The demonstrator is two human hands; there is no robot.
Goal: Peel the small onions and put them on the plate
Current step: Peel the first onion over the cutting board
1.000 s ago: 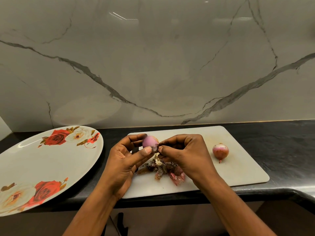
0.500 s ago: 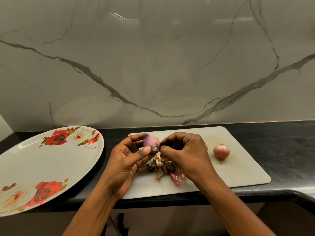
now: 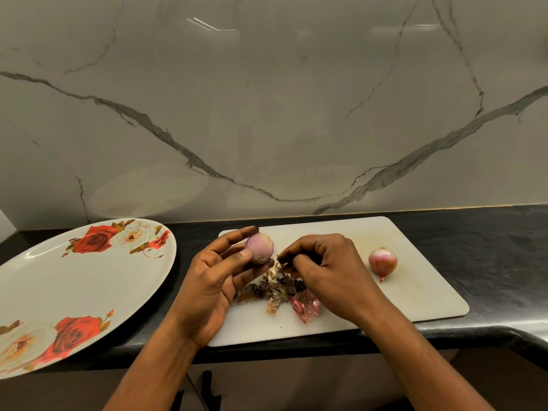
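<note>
Since 0.5 s ago the right hand point(image 3: 329, 268) has drawn off toward 3 o'clock, opening a gap between it and the small, round, pale-purple peeled onion point(image 3: 259, 248), which its fingertips were touching before. Its fingers point(image 3: 299, 250) are curled, pinching a small dark scrap of skin point(image 3: 281, 258).

The left hand point(image 3: 213, 280) grips the peeled onion between thumb and fingers, holding it up over the far-left part of the white rectangular cutting board point(image 3: 415, 295).

At 6 o'clock from that onion, a heap of brown and pink peelings point(image 3: 278, 290) lies on the board. 1 more small onion — pink-red, skin on point(image 3: 382, 261) — rests on the board at 3 o'clock from the right hand, apart from it.

A large white oval plate printed with red and cream roses point(image 3: 74, 286) sits on the black tabletop point(image 3: 489, 247), at 9 o'clock from the board.
</note>
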